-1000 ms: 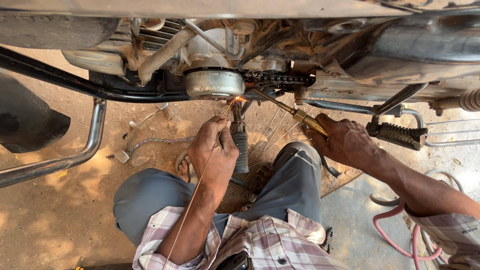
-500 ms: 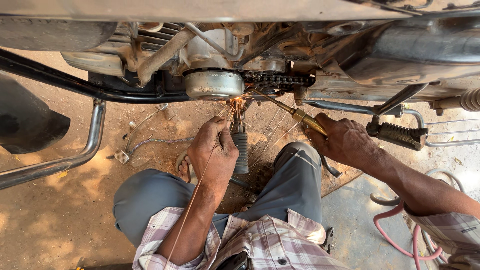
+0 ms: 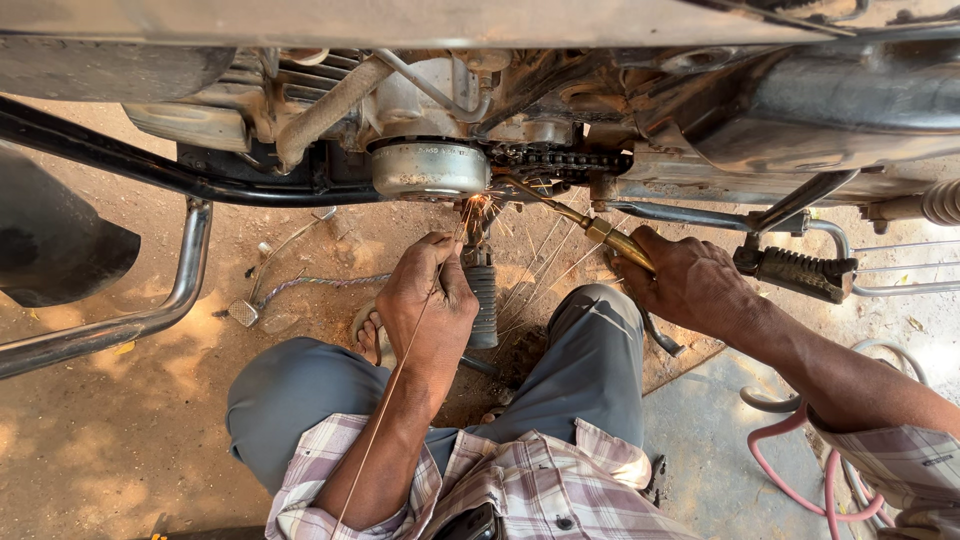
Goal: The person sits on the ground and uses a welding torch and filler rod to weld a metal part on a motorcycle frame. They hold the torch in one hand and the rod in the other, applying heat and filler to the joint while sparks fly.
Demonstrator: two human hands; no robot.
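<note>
Step in hand, by the look of it: brazing/gas-welding at the underside of a motorcycle engine [image 3: 430, 110], w/ flame and rod meeting at one spot

Left hand [image 3: 428, 305] is pinched closed around a thin filler rod [image 3: 395, 390]; rod runs up from near the elbow, through the fingers, tip ending at the glowing joint [image 3: 476, 207] just below the round engine cover [image 3: 430, 168]. Right hand [image 3: 690, 285] is wrapped tight on a brass torch [image 3: 590, 228], nozzle angled up-left toward the same glow; sparks fan out down & right of it

Next move prob calls for steady hands: rod tip kept in the hot spot, flame kept off the chain [image 3: 560, 160] and the rubber-looking footpeg [image 3: 482, 300] right below the glow – both sit v close

Materials/shapes:
- engine cover: dull grey metal, drum-shaped, dusty
- chain: dark, oily links, running right of the cover
- footpeg under glow: black, ribbed, cylinder-like, upright
- 2nd peg [image 3: 795, 272] at right: black, knurled, on a bent steel bracket
- crash bar [image 3: 150, 310] left: chromed tube, curved
- hose [image 3: 790, 470] lower right: pink, soft, looped on concrete
- ground: dry reddish dirt

Person sits low, grey trousers, plaid shirt
</note>
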